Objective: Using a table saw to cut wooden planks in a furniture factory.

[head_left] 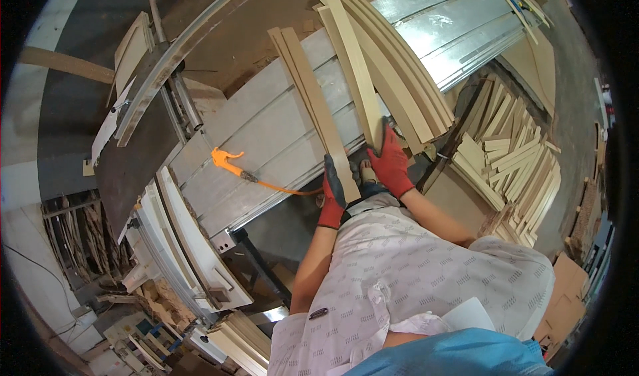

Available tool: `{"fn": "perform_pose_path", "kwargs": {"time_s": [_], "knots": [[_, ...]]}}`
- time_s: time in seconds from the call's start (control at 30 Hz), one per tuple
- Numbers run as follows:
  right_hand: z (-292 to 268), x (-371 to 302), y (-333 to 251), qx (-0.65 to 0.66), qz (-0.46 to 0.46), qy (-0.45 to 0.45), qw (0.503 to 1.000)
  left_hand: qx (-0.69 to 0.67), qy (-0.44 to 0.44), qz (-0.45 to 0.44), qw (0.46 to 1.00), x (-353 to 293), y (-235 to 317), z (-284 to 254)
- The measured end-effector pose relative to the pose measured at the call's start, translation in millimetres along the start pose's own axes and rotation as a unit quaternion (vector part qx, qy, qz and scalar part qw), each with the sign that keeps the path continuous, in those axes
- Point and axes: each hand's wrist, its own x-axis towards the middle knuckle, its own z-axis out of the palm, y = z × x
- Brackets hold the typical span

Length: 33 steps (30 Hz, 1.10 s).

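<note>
Both my hands wear red gloves with dark grey palms. My left hand [331, 193] is closed round the near end of a pair of long, flat wooden strips [307, 103], which reach away across the metal table. Beside it, my right hand [391, 161] grips the near end of another pale wooden strip [354, 69], its fingers partly hidden behind the wood. Just right of that strip lies a fanned stack of similar strips [406, 69], close to my right hand.
The grey metal sliding table [256, 133] with long grooves runs under the strips. On it lies an orange air blow gun [227, 161] with its hose. A curved-looking metal rail [180, 49] stands at the left. Many loose wood offcuts [506, 149] are piled at the right.
</note>
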Motion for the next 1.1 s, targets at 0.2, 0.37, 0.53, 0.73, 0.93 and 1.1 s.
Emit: {"fn": "perform_pose_path", "kwargs": {"time_s": [0.2,0.37,0.53,0.73,0.93,1.1], "knots": [[18,5,-1,0.01,0.098,-0.021,0.995,-0.019,0.009,-0.003,1.0,-8,4,0],[31,18,55,0.443,0.097,-0.183,0.872,0.002,0.01,-0.01,1.0,-12,3,-6],[4,-6,25,0.266,-0.016,-0.088,0.96,0.008,0.017,0.016,1.0,-5,-14,-25],[9,-28,-51,-0.006,-0.117,-0.183,0.976,-0.052,0.055,0.125,0.989,-4,-55,-48],[27,2,-49,-0.001,-0.235,0.027,0.972,0.11,0.012,0.127,0.986,-37,-16,-27],[63,104,-85,0.638,0.084,-0.312,0.699,0.619,0.199,0.164,0.742,-90,2,-17]]}}
